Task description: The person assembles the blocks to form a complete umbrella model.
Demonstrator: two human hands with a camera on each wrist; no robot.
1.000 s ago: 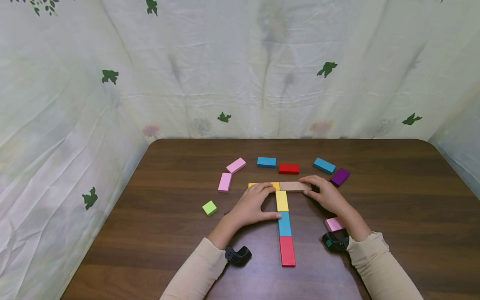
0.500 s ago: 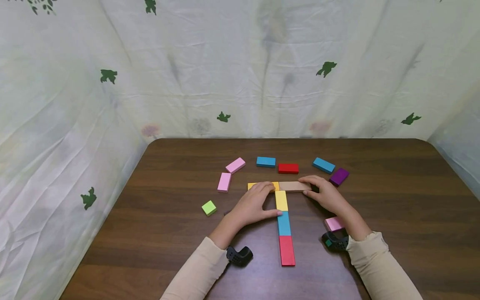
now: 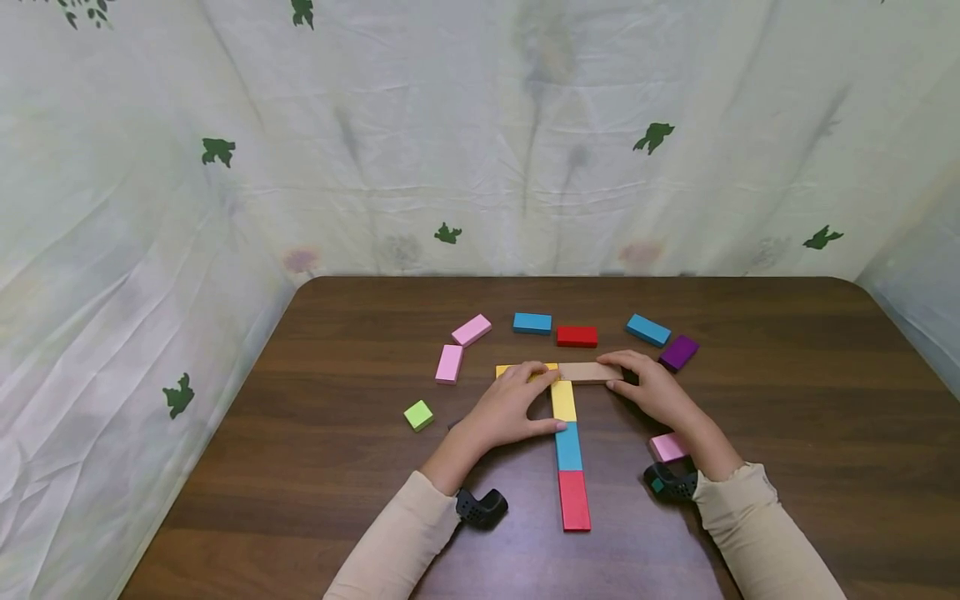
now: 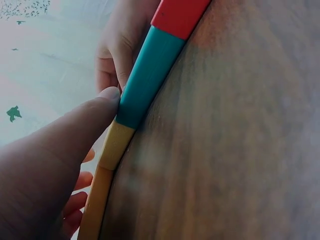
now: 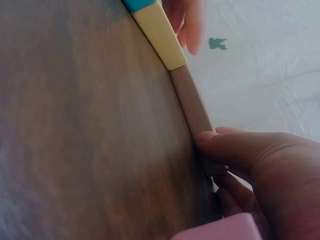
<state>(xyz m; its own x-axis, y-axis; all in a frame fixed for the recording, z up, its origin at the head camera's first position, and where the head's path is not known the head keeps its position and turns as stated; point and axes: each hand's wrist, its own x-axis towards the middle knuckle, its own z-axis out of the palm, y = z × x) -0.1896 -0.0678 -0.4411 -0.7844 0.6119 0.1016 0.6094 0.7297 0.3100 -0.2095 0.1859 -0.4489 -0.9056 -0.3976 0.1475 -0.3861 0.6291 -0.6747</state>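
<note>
Flat blocks form a T on the table. Its stem is a pale yellow block (image 3: 563, 402), a blue block (image 3: 569, 450) and a red block (image 3: 575, 502), end to end. Across the top lie an orange-yellow block (image 4: 94, 207) and a plain wooden block (image 3: 583, 373). My left hand (image 3: 504, 410) is spread, its fingers over the orange-yellow block, partly hiding it, while the straight thumb (image 4: 102, 107) touches the blue block's left edge near the yellow one. My right hand (image 3: 654, 393) pinches the wooden block's right end between thumb and fingers.
Behind the T lie a blue block (image 3: 532, 323), a red block (image 3: 577, 337), another blue block (image 3: 648, 330) and a purple block (image 3: 679, 354). Leftward are two pink blocks (image 3: 449, 365) and a green block (image 3: 418, 416). A pink block (image 3: 669, 447) lies beside my right wrist.
Almost nothing differs. My left forearm has shifted very slightly to the right; both hands stay at the same blocks, and the T keeps its shape.
</note>
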